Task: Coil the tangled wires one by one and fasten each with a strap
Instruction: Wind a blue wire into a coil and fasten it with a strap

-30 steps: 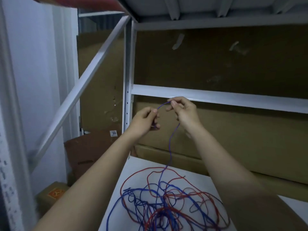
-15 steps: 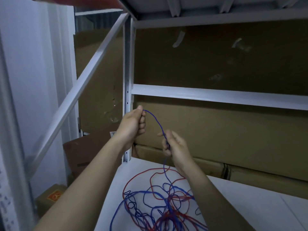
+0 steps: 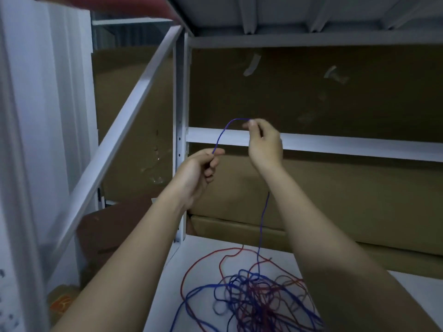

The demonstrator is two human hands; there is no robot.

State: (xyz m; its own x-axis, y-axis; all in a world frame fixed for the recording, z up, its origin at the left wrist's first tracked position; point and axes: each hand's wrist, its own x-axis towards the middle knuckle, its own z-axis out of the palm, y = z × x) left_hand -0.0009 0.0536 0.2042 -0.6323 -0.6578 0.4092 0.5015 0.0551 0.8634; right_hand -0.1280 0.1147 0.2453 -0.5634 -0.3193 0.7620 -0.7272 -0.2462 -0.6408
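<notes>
Your right hand (image 3: 263, 142), pinching the blue wire (image 3: 221, 135), has risen to 1 o'clock of your left hand (image 3: 199, 173), which grips its end, drawing slack from the tangle (image 3: 251, 295) on the shelf (image 3: 203, 262) for coiling.

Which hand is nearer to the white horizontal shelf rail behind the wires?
The right hand. It is raised, overlapping the shelf rail in view, pinching the blue wire. The left hand grips the same wire lower down, below and left of the rail.
</notes>
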